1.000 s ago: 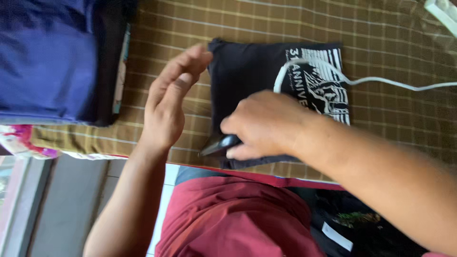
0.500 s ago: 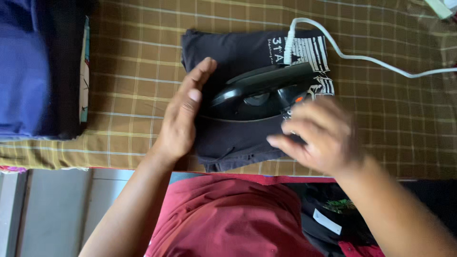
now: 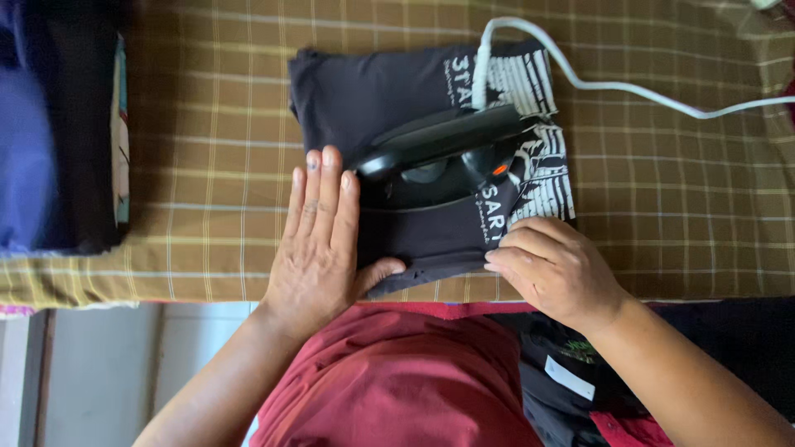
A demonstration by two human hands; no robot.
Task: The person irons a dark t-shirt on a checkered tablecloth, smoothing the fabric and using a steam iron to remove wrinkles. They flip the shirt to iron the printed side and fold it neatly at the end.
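Two hands work a folded black T-shirt (image 3: pixel 389 108) on the checked worktop (image 3: pixel 215 165): my left hand (image 3: pixel 319 240) lies flat at 9 o'clock, my right hand (image 3: pixel 555 269) pinches the near edge. Electric iron (image 3: pixel 451 153) rests on top, unheld; folding looks nearly done.

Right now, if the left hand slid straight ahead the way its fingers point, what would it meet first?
The left hand lies flat at the shirt's left edge, fingers pointing away from the body. Straight on, it would probably cross more shirt, then checked cloth. The iron sits just right of that line and might be brushed.
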